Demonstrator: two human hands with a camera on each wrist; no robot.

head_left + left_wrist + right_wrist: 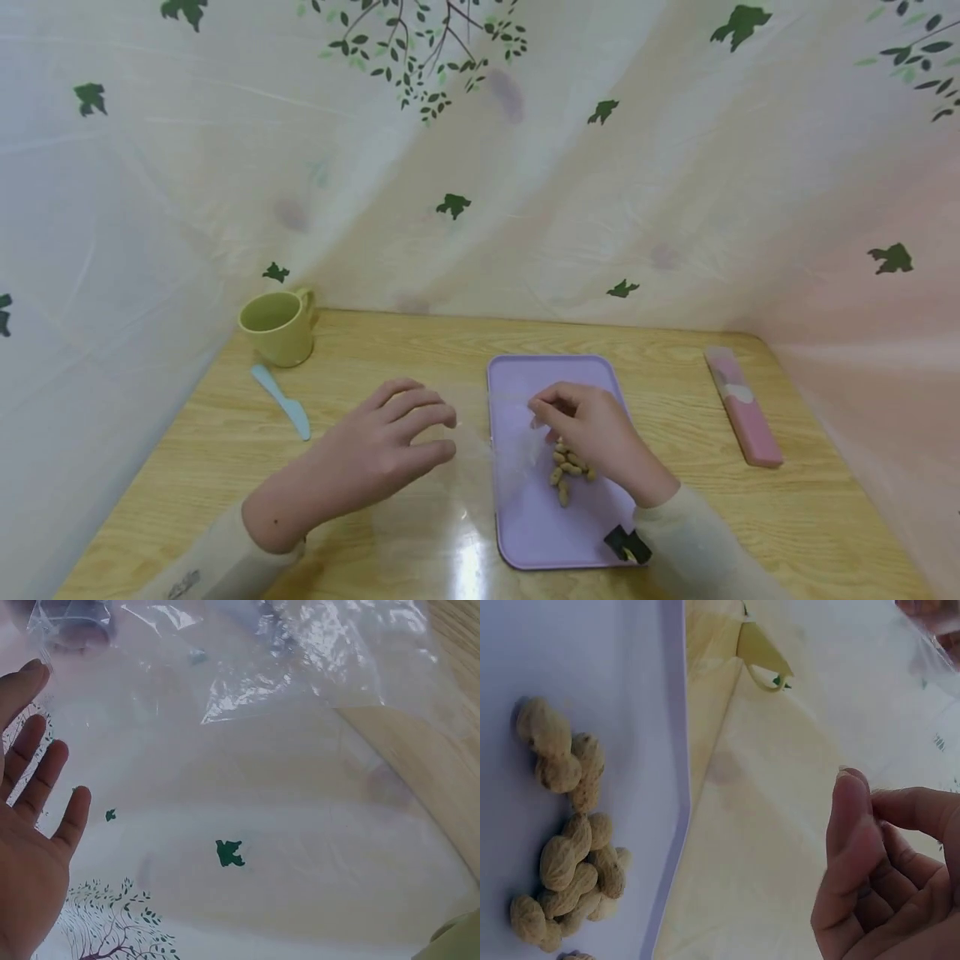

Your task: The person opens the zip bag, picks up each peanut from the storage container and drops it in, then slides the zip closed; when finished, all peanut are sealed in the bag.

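A clear plastic bag [471, 471] hangs between the two hands, its outline faint in the head view. In the right wrist view, my right hand [889, 862] pinches the plastic between thumb and forefinger. From the head view, the right hand [588, 425] is above a purple tray [525, 533] and partly covers a small heap of unshelled peanuts [570, 468]. My left hand [382, 442] is left of the tray, thumb and fingers apart. Its loosely extended fingers [45, 776] are beside the bag [337, 652]; whether they touch it I cannot tell.
A green mug [276, 329] stands at the back left, with a light-blue plastic knife [283, 402] in front of it. A long pink case [744, 408] lies right of the tray. Patterned cloth [525, 208] hangs behind the wooden table [397, 342]. A small dark object [627, 546] is at the tray's near-right corner.
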